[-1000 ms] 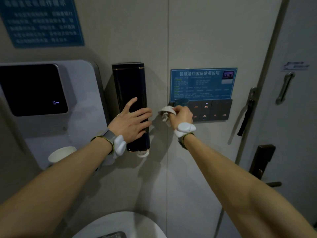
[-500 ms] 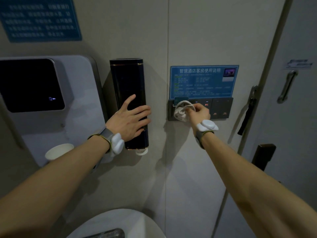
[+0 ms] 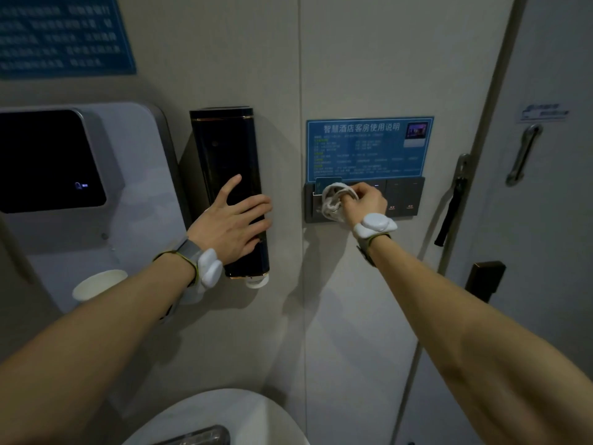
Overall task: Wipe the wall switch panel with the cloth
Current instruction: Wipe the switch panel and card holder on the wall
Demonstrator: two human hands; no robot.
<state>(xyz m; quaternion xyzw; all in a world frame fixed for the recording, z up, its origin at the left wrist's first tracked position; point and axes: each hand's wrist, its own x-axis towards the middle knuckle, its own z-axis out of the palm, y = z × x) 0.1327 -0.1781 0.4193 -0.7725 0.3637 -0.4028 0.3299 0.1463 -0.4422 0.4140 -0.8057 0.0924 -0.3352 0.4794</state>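
Observation:
The dark grey switch panel [image 3: 402, 197] is a wide strip on the wall under a blue instruction sign. A key card stands in its left slot. My right hand [image 3: 364, 200] is closed around a bunched white cloth [image 3: 333, 200] and presses it on the left part of the panel, hiding the switches there. My left hand [image 3: 232, 224] lies flat, fingers spread, on the front of a tall black cup dispenser [image 3: 224, 155] to the left of the panel.
A grey wall unit with a black screen [image 3: 48, 160] fills the left, a paper cup [image 3: 98, 284] on its shelf. A white round basin rim [image 3: 224, 412] lies below. The door [image 3: 545, 220] with handle and latch is to the right.
My right hand carried the cloth from the wall left of the panel onto the panel's left part and keeps it there. My left hand stayed on the dispenser.

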